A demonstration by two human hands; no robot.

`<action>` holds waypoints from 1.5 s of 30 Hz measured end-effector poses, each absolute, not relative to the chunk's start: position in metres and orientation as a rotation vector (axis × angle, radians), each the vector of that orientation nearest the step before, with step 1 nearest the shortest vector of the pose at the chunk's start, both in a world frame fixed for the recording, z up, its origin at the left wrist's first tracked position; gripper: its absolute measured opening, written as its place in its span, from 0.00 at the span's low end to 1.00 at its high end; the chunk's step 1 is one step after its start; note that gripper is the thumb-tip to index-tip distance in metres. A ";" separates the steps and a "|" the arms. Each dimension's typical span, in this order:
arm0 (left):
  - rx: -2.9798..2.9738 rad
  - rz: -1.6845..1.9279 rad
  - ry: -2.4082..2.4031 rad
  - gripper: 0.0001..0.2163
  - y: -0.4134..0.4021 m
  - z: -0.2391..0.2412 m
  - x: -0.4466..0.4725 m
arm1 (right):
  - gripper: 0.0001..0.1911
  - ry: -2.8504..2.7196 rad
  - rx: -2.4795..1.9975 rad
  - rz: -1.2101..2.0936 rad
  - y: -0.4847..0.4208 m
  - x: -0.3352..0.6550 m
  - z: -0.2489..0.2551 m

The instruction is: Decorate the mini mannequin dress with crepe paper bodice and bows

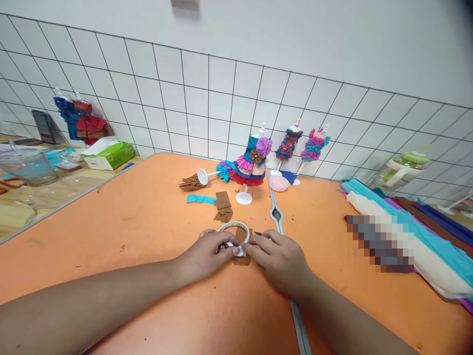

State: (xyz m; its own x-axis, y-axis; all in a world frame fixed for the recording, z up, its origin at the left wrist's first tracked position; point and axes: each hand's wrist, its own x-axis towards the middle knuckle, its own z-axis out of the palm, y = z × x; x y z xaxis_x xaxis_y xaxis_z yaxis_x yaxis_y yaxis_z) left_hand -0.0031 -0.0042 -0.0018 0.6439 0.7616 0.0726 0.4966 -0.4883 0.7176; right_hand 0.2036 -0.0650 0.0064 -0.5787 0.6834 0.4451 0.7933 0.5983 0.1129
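Both my hands meet over the orange table (148, 236). My left hand (209, 254) is closed on a white roll of tape (231, 228), fingers pinching at its near edge. My right hand (279, 256) is closed too, pinching the tape's end together with a small brown piece of crepe paper (242, 260) that lies under the fingertips. Whether the tape sticks to the paper is hidden by my fingers.
Behind my hands lie brown paper scraps (223, 206) and a teal strip (200, 199). Small mannequins in ruffled paper dresses (253, 165) stand by the tiled wall, one fallen (194, 182). A pink bowl (279, 183), folded coloured paper sheets (414, 222) at right, a tissue box (111, 154) at left.
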 end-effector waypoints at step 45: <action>1.837 0.630 0.851 0.18 -0.003 0.002 -0.009 | 0.13 -1.966 -1.588 0.699 -0.067 0.200 0.003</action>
State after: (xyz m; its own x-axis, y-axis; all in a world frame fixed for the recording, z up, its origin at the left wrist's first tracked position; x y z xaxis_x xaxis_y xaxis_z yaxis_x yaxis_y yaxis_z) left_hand -0.0094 -0.0035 0.0018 0.6203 0.7828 0.0494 0.2764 -0.2771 0.9202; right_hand 0.2003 -0.0669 0.0033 -0.1830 0.9806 0.0706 0.7161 0.1821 -0.6738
